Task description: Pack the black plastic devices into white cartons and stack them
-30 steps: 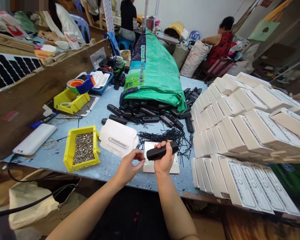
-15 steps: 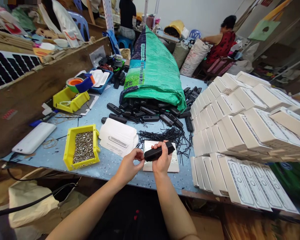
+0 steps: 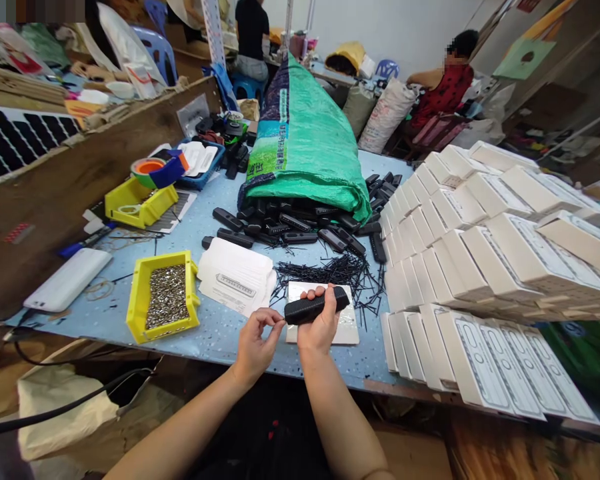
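Note:
A long black plastic casing [image 3: 304, 309] with a textured surface lies across my right hand [image 3: 321, 328], whose fingers and thumb wrap round it. At its left end, my left hand [image 3: 259, 339] is closed in a pinch. Whatever the pinched fingertips hold, if anything, is too small to make out. Under the casing is a flat white pad or box [image 3: 349, 327] on the table. Just beyond it lies a heap of thin black sticks or pins [image 3: 325, 270]. Printed white sheets [image 3: 237, 277] are to the left of my hands.
Stacked white boxes [image 3: 460, 267] line the right side. A green woven sack [image 3: 315, 147] spills similar black casings [image 3: 283, 225] at the back. On the left stand a yellow bin of small metal parts [image 3: 167, 297], another yellow bin [image 3: 141, 207] and a white power bank-like block [image 3: 67, 280].
My left hand has shifted slightly left and down, its fingertips now at the casing's end. The casing has turned a little in my right hand, showing more of its textured face.

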Motion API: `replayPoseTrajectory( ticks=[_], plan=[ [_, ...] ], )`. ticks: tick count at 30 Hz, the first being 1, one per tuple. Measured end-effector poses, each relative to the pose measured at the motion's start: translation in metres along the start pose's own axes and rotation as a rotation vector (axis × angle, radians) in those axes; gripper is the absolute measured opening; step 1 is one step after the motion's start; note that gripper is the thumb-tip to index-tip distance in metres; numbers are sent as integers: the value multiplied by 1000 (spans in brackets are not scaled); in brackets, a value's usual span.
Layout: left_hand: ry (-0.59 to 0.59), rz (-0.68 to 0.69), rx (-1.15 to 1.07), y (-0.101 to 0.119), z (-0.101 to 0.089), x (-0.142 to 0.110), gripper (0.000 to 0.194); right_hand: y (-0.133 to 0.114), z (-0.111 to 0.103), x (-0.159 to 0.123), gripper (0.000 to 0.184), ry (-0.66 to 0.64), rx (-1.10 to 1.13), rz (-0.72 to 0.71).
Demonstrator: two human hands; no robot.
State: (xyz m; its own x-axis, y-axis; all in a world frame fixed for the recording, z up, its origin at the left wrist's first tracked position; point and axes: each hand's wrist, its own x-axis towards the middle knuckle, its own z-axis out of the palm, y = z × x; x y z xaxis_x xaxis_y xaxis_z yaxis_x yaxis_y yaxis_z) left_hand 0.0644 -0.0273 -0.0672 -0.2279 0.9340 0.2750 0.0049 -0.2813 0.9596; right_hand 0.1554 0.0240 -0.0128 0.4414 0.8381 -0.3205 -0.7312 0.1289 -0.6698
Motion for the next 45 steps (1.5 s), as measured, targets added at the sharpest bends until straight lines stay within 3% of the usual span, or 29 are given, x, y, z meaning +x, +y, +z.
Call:
replayPoseTrajectory(
  ticks=[3, 6, 9, 13, 15, 18, 21, 25, 29, 31, 33, 35, 40, 42, 45],
  plan=[
    [20, -80, -24, 2, 2, 1, 13, -1, 3, 1, 36, -30, -48, -36],
    [-93, -229, 33, 8, -1, 7, 10, -2, 4, 5, 36, -41, -38, -41],
    [-245, -169, 222, 14, -10, 13, 11, 0, 3, 2, 34, -74, -84, -64],
    [-323, -44, 284, 18, -26, 13, 12, 8, 1, -9, 30, -154, -136, -103],
    [-332, -15, 312, 20, -32, 9, 13, 14, 3, -11, 32, -150, -106, -18],
    [-329, -22, 382, 25, -43, 4, 15, 20, 6, -7, 33, -54, -34, 306],
    [-267, -139, 465, 30, -73, 11, 18, 18, -2, -2, 33, -4, -1, 578],
    [-127, -435, 583, 35, -146, 59, 30, 8, -31, -2, 38, -12, -142, 597],
    [71, -460, 748, 48, -216, 156, 28, 10, -36, -3, 39, -49, -280, 601],
    [137, -454, 846, 58, -234, 197, 27, 14, -27, -4, 38, -101, -290, 587],
    [136, -448, 962, 66, -238, 215, 23, 16, -20, -6, 39, -152, -280, 572],
    [41, -425, 1058, 65, -229, 202, 20, 14, -22, -5, 42, -174, -273, 545],
    [-358, -364, 1153, 27, -199, 112, 9, -1, -59, 8, 47, -47, -308, 464],
    [-398, -344, 1197, 13, -196, 90, 9, -5, -69, 12, 46, -3, -323, 459],
    [-390, -302, 1247, 0, -196, 79, 15, -6, -75, 13, 48, -25, -346, 422]
  ],
)
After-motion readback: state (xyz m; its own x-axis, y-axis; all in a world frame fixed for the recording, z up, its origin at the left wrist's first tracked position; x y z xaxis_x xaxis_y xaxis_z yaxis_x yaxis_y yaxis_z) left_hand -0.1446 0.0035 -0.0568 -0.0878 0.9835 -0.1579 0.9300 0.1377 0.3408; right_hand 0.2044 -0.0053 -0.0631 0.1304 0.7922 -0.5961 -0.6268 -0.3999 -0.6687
